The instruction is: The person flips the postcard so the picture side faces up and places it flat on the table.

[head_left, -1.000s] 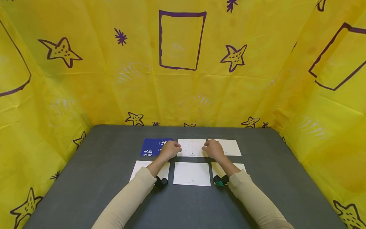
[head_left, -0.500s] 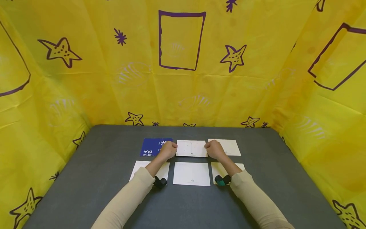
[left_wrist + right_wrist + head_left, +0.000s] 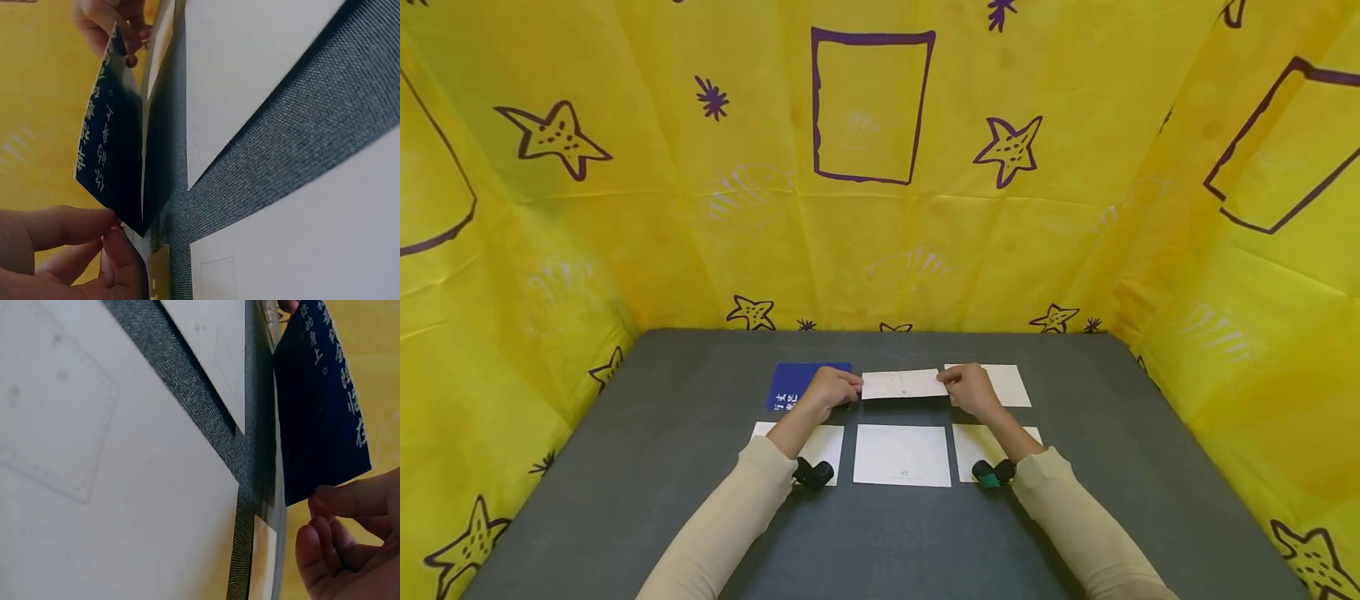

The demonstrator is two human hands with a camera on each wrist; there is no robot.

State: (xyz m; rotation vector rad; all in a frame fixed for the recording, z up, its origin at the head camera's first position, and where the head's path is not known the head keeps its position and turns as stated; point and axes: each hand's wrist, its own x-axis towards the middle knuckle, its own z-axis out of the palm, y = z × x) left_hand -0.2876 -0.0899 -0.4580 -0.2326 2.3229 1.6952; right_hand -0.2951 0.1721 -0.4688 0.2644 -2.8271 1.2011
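A postcard [image 3: 901, 383] is raised and tilted above the middle of the back row. Its white side shows in the head view; its dark blue side, printed with white characters, shows in both wrist views. At its left edge, my left hand [image 3: 831, 388] pinches it between thumb and fingers. My right hand [image 3: 972, 389] pinches the opposite edge the same way. Partly behind my left hand lies a blue postcard [image 3: 790, 383] with white lettering. A white postcard [image 3: 1006, 385] lies flat beside my right hand.
Nearer on the dark grey tabletop [image 3: 880, 542], a front row holds a left white card [image 3: 823, 450], a middle white card [image 3: 902, 456] and a right white card [image 3: 970, 442]. My forearms pass over the outer two. Yellow patterned cloth [image 3: 880, 233] encloses the back and sides.
Both hands came in to the middle back card's side edges and took hold of it. The card has lifted off the table and tipped, now looking narrower.
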